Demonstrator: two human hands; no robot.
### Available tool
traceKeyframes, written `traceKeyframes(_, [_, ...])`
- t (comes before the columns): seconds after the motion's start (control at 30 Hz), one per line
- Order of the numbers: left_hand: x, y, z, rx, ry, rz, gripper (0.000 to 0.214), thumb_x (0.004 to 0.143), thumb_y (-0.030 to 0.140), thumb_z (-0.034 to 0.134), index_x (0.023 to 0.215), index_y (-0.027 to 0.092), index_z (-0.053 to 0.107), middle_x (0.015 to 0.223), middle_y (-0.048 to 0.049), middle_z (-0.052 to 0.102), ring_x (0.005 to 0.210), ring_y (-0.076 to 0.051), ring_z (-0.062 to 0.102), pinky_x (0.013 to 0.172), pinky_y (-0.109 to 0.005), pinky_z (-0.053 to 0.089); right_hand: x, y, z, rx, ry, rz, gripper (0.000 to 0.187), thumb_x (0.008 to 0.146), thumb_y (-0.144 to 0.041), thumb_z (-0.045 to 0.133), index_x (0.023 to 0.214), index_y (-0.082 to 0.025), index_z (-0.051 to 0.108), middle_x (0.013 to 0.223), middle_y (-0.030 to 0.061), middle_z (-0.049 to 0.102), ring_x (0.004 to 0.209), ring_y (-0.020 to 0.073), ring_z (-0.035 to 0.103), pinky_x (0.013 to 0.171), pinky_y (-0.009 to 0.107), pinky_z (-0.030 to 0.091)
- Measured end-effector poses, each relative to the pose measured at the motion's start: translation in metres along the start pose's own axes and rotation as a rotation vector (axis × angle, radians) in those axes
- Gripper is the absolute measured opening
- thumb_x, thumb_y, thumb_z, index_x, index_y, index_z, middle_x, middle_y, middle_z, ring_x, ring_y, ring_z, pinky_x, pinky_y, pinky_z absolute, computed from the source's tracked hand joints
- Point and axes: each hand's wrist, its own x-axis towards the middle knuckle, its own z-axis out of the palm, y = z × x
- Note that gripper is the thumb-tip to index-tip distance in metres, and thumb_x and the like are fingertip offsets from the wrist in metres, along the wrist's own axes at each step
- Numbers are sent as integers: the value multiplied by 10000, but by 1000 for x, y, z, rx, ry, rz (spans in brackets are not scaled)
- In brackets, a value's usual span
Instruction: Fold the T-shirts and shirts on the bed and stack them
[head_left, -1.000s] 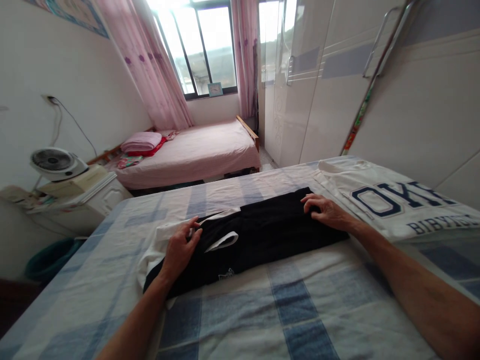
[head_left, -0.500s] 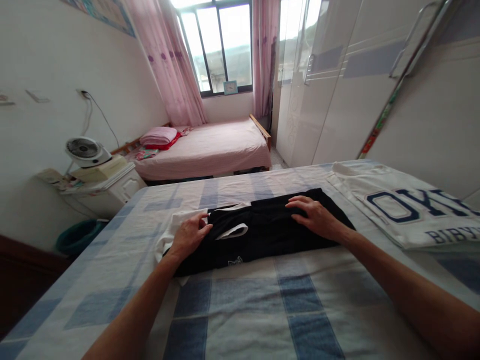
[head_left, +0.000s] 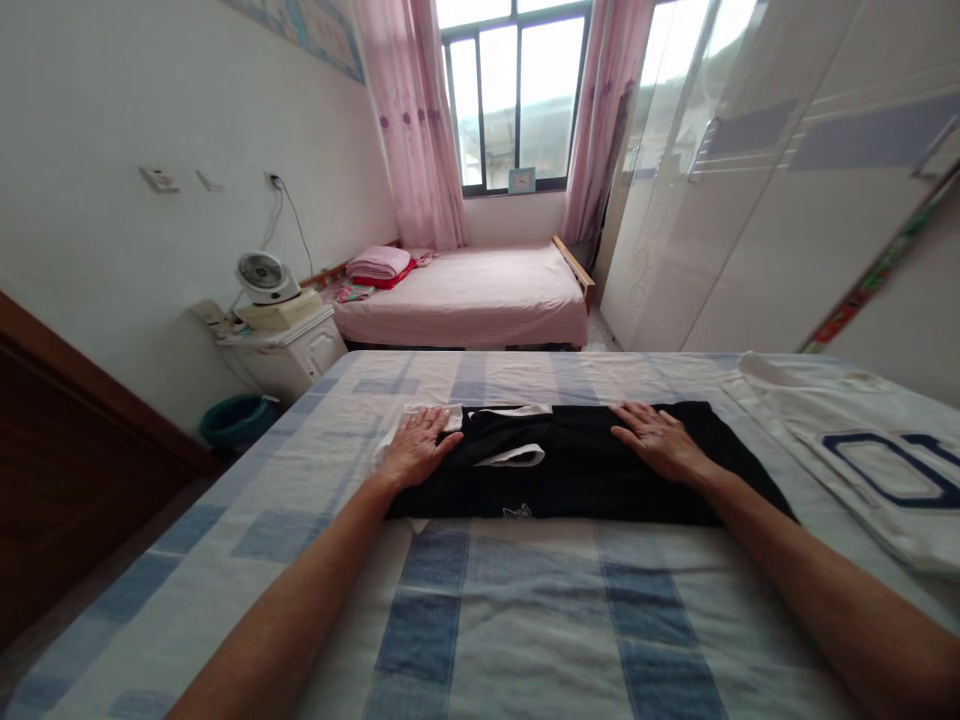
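Note:
A black garment with white trim [head_left: 577, 470] lies folded into a long strip across a bed with a blue and white checked sheet [head_left: 525, 620]. My left hand [head_left: 416, 445] lies flat on its left end, fingers stretched out over the white edge. My right hand [head_left: 656, 440] rests flat and open on the right part of the strip. Neither hand grips anything.
A white shirt with dark blue lettering [head_left: 862, 450] is spread on the bed at the right. A white cabinet with a small fan [head_left: 264, 275] and a teal basin [head_left: 236, 420] stand at the left. A pink bed [head_left: 480, 295] is beyond, with wardrobes [head_left: 750, 200] along the right.
The view has swung left and pulled back. My left hand went from pinching the garment's white edge to lying flat on it. My right hand stayed flat on the strip.

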Motion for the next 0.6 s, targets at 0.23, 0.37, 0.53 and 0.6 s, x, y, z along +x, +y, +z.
traceKeyframes(0.23, [-15,-50,-1,-107,33,-196,549,944,428,319,1422,166,386,1504,-118,349,1399,-263,289,1111,-467,251,-8,65,15,-76,28,358,724,906,-572,183,1447,-125,359,1519,114,322,1395,294,269,1108,528,239])
traceKeyframes(0.37, [-23,-47,-20,-170,98,-259,513,895,379,392,1314,104,504,1288,-160,584,1213,-242,525,981,-319,397,-11,51,6,-76,66,342,701,917,-530,199,1430,-88,380,1508,137,336,1386,315,278,1092,554,244])
traceKeyframes(0.53, [-35,-46,-40,-215,20,-414,429,818,494,470,862,124,684,682,-86,662,719,-236,649,653,-277,447,-12,-8,-15,-58,236,71,656,945,-490,202,1429,-86,384,1506,134,339,1408,276,244,1122,482,218])
traceKeyframes(0.6, [-39,-47,-42,-370,-2,-452,465,787,565,492,666,145,651,518,-54,584,572,-219,610,561,-275,422,-17,-37,-16,-4,226,-54,624,954,-479,208,1434,-121,385,1506,114,344,1411,247,245,1121,449,236])
